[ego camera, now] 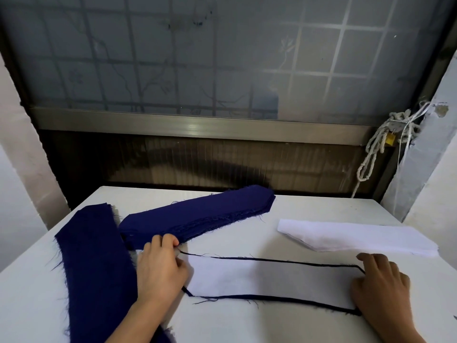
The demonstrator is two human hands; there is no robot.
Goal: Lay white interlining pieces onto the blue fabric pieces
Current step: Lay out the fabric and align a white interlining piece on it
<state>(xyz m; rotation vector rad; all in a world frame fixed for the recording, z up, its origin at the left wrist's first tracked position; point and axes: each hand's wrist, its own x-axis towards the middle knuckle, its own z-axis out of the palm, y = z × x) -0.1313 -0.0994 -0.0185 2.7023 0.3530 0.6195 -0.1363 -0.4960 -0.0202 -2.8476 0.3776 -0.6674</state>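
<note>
A white interlining piece point(272, 278) lies flat on a blue fabric piece point(284, 298), whose dark edge shows as a thin rim around it. My left hand point(160, 266) rests on the left end of this pair, fingers bent over the edge. On the right end my right hand point(380, 285) presses down with fingers spread flat. A stack of blue fabric pieces point(197, 214) lies diagonally behind my left hand. A stack of white interlining pieces point(353, 236) sits at the right rear.
A second stack of long blue strips point(96, 263) runs down the left side of the white table point(247, 325) under my left forearm. A dark window frame stands behind the table, and a knotted rope point(376, 147) hangs at right.
</note>
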